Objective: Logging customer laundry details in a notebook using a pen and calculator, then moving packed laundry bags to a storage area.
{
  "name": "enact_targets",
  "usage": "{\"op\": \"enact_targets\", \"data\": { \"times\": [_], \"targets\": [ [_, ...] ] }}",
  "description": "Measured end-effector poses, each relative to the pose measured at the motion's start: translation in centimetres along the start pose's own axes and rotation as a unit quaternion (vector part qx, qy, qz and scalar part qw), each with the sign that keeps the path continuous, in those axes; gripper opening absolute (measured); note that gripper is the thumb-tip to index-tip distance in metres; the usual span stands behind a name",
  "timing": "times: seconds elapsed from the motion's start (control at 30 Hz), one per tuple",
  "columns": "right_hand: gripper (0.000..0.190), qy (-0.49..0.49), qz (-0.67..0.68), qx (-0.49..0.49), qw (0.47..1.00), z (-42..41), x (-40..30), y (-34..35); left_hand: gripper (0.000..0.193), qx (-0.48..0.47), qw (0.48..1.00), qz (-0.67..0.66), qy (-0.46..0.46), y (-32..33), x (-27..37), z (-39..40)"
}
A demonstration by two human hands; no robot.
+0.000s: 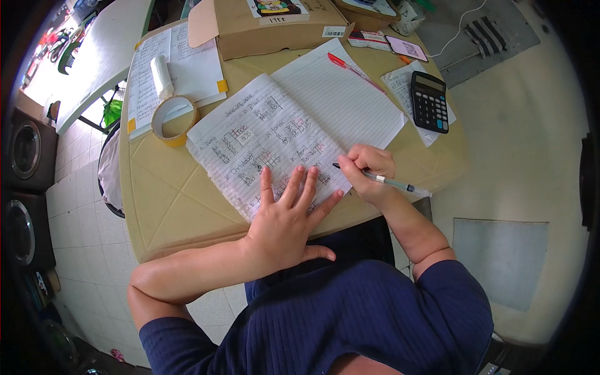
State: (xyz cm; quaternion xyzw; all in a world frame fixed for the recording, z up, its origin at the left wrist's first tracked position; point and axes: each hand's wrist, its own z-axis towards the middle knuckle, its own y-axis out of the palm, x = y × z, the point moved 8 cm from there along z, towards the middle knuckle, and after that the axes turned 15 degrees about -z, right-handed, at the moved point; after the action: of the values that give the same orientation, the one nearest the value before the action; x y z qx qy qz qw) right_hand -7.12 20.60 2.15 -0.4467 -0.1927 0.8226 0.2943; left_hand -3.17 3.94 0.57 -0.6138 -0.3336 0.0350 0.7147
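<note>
An open lined notebook (300,119) lies at a slant on the yellow table (183,206). Its left page is covered in handwriting, while the right page shows only blank lines. My left hand (290,215) rests flat with fingers spread over the lower part of the written page, hiding some entries. In my right hand (368,171) is a black-tipped pen with a clear barrel (391,182), its point near the written page's right edge. A red pen (356,72) lies across the blank page.
Left of the notebook are a tape roll (174,121), a white rolled item (161,77) and written sheets (140,89). A cardboard box (281,37) stands behind. To the right lie a calculator (429,102) on papers and a phone (407,48) with a cable.
</note>
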Motion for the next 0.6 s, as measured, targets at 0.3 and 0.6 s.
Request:
{"op": "enact_targets", "data": {
  "times": [0.3, 0.6],
  "targets": [
    [0.026, 0.056, 0.128, 0.010, 0.990, -1.1, 0.7, 0.6, 0.107, 0.021, 1.000, 0.017, 0.009, 0.4, -0.5, 0.2],
    [0.031, -0.034, 0.028, -0.068, 0.997, -1.0, -1.5, 1.0, 0.106, 0.012, 1.000, -0.011, -0.001, 0.7, -0.6, 0.1]
  ]
}}
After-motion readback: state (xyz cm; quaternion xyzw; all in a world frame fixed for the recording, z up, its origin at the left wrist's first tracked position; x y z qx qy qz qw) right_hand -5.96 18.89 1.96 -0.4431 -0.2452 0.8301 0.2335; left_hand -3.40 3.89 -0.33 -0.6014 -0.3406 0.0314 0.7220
